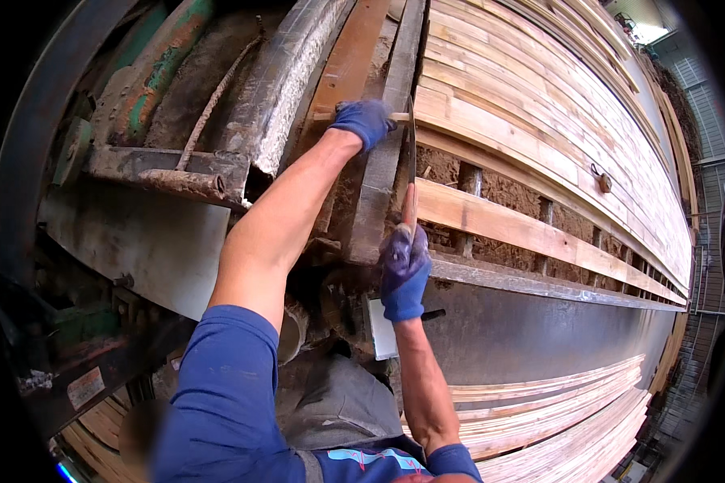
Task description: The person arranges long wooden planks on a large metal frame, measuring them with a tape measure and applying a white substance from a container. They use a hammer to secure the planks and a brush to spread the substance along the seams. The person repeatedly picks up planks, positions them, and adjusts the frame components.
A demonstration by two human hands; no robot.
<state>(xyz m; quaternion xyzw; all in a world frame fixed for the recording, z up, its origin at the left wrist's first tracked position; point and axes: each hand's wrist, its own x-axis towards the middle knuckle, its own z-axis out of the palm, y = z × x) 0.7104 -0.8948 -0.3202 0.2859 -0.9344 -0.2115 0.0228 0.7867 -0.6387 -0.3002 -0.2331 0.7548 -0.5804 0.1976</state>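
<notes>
My right hand, in a blue and dark purple glove, is closed round the reddish-orange handle of a long tool with a thin dark blade. The blade points away from me, along the ends of the boards. Farther off and to the left, my left hand, gloved in blue, has its fingers curled over a thin light wooden strip. One end of that strip meets the blade near its far part. A single loose board lies just right of the blade.
Many long boards lie side by side on the right, with sawdust in the gaps. A dark metal beam runs beside my hands. Rusty green machinery stands left. More stacked boards lie low at right. A round knob-like object rests on the boards.
</notes>
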